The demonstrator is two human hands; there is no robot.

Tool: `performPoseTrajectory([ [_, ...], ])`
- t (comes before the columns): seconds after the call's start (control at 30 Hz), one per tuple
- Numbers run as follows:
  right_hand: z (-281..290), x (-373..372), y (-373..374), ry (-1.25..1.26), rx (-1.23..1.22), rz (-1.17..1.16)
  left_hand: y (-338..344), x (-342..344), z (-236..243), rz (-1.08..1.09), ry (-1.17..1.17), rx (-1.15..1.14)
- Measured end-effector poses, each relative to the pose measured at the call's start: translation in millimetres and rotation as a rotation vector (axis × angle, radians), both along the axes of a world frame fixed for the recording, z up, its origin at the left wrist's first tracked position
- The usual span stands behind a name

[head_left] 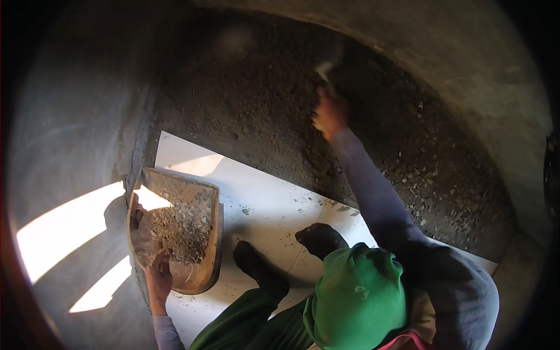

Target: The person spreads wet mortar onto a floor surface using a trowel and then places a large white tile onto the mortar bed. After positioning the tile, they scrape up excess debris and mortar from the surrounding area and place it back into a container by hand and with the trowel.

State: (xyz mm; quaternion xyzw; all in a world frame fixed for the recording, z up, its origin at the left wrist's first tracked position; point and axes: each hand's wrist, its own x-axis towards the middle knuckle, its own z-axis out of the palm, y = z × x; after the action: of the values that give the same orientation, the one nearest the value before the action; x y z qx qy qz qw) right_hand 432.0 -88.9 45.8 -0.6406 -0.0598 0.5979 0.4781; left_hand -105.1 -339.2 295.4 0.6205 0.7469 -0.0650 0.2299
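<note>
My right hand (329, 111), smeared by motion, is closed on a small hand tool with a pale, blurred end (324, 67), probably a trowel, over dark dirt and rubble (245, 87). At lower left my left hand (158, 271) grips the near left rim of a worn, dusty pan-like container (213, 219), which holds grey grit and small chips. A dark brown shape (137, 210) at the container's far left rim is too shadowed to make out.
White flooring (245, 192) with scattered crumbs lies below the dirt, under two dark-socked feet (256, 262) and green clothing (356, 297). A smooth grey wall (70, 146) with bright sunlit patches rises at left. Another curved grey surface (478, 105) bounds the dirt at upper right.
</note>
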Motion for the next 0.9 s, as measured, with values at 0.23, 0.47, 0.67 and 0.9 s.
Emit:
performPoseTrajectory([
  [0.23, 48, -8, -4, 0.058, 0.001, 0.047, 10, 88, -13, -0.042, -0.201, -0.128],
  [0.47, 11, 63, -47, -0.049, -0.048, -0.124, 51, 102, -6, -0.143, -0.158, -0.012],
  [0.67, 38, 132, -137, -0.126, -0.142, -0.324, 23, 107, -10, -0.104, -0.236, -0.064],
  [0.9, 38, -38, 9, 0.273, 0.21, 0.236, 33, 123, -9, -0.091, -0.298, -0.167],
])
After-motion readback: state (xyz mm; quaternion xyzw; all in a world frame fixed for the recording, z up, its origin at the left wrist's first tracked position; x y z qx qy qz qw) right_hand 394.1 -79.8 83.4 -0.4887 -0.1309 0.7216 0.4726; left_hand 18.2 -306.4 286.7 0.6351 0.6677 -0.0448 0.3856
